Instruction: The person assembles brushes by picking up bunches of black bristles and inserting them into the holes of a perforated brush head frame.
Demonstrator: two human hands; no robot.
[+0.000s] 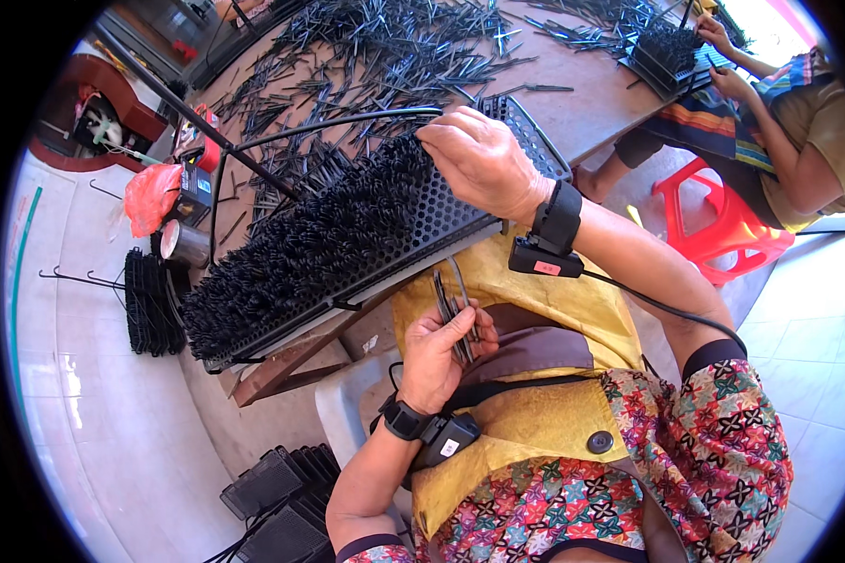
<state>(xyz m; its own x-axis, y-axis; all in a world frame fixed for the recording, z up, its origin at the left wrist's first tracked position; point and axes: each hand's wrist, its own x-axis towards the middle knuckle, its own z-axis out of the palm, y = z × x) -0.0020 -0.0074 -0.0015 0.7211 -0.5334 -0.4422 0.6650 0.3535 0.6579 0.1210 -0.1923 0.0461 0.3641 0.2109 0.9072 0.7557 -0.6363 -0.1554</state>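
Observation:
A long black perforated panel [460, 216] lies tilted across the table's near edge. Dense black curled strips [310, 235] stand up from most of its holes; the holes at its right end show bare. My right hand [486, 161] is over that right part, fingers pinched together at the edge of the tufts. What its fingertips hold, if anything, is hidden. Below the panel, close to my body, my left hand [439, 355] is closed around a small bunch of thin dark strips [444, 293], their ends sticking up past the thumb.
Loose dark strips [376, 56] cover much of the table [587, 113]. A thin black rod frame [207, 131] rises at left, near a red plastic bag [153, 199] and a tin [183, 244]. Black panels [286, 502] lie on the floor. At right, another person works beside a red stool [718, 225].

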